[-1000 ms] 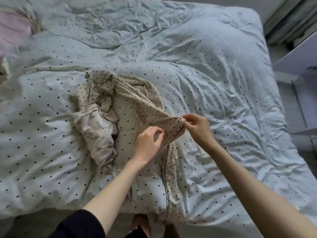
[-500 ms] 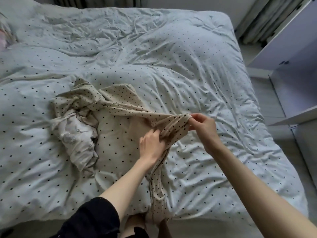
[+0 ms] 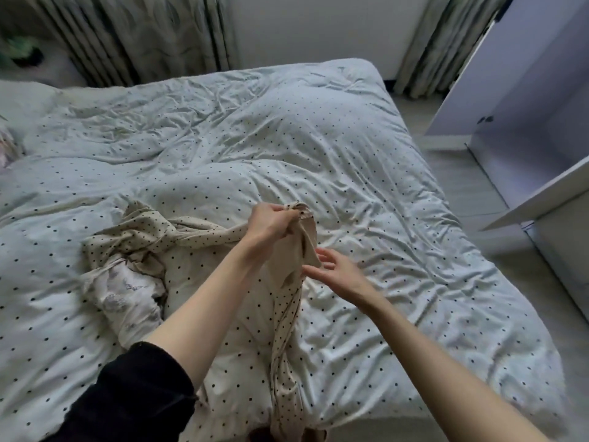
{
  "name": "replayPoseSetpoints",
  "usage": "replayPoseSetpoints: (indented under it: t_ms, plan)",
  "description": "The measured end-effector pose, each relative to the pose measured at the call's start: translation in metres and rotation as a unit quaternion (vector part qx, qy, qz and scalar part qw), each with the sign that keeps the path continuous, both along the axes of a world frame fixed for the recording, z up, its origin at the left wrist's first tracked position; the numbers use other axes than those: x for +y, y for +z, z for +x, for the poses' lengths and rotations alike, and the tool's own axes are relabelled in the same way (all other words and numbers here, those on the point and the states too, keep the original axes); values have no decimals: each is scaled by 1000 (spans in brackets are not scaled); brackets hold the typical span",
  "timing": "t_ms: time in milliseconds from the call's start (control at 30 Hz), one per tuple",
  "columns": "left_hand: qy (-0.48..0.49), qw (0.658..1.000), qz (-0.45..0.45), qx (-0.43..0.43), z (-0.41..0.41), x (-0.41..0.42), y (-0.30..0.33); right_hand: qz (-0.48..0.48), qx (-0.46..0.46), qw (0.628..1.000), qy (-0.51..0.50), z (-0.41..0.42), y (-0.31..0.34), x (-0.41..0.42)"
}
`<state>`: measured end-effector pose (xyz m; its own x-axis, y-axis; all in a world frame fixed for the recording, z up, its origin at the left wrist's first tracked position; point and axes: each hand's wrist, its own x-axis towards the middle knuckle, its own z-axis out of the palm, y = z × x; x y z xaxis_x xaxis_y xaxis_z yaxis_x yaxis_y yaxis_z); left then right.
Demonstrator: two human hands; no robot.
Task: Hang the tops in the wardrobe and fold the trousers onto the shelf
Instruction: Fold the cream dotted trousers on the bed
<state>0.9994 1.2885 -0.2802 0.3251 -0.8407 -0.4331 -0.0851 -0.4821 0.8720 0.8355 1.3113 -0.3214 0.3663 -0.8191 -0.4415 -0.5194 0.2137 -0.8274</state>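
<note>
A beige garment with black dots (image 3: 153,237) lies crumpled on the bed, one long part trailing down toward the bed's front edge. My left hand (image 3: 271,223) grips a bunched end of it and holds that end raised above the duvet. My right hand (image 3: 334,271) is just below and to the right, fingers spread and relaxed, fingertips close to the hanging fabric; I cannot tell whether they touch it. A second pale garment with a faint grey print (image 3: 127,298) lies tangled under the dotted one at the left.
The bed carries a pale green dotted duvet (image 3: 350,154). A white wardrobe with an open door (image 3: 522,74) and a shelf edge (image 3: 541,199) stands at the right, across a strip of grey floor. Curtains (image 3: 134,36) hang behind the bed.
My left hand has lifted the bunched end of the dotted garment up and rightward. My right hand has let go of it and opened. The view has tilted up toward the wall and wardrobe.
</note>
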Motion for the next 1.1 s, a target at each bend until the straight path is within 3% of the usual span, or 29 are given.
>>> replayPoseSetpoints:
  t_ms: [100, 200, 300, 400, 533, 600, 767, 933, 1000, 1100]
  plan:
    - [-21, 1000, -15, -6, -4, -3, 6, -86, -17, 985, -145, 1, 4, -8]
    - [-27, 999, -26, 30, -7, 7, 0, -101, -19, 982, -157, -6, 12, -18]
    - [-18, 998, -53, 38, -3, 16, -7, -49, -19, 986, -159, -12, 14, -22]
    - [-106, 990, -81, 32, 2, 29, -18, 16, -89, 980, -180, -6, 22, -24]
    - [-200, 969, -74, -125, -9, 58, -47, 63, -172, 957, -224, 10, 49, -34]
    - [-172, 962, -75, -200, -17, 60, -56, 63, -180, 958, -213, 20, 63, -36]
    - [22, 947, -36, -317, -23, 49, -50, 42, -229, 948, -217, 27, 96, -40]
    - [53, 917, -59, -390, -4, 40, -36, -15, -203, 946, -254, 7, 122, -47]
    - [50, 920, -78, -381, -1, 37, -26, -36, -194, 941, -275, -4, 132, -52]
    - [15, 947, -134, -292, -3, 31, -4, -51, -171, 936, -303, -23, 146, -58]
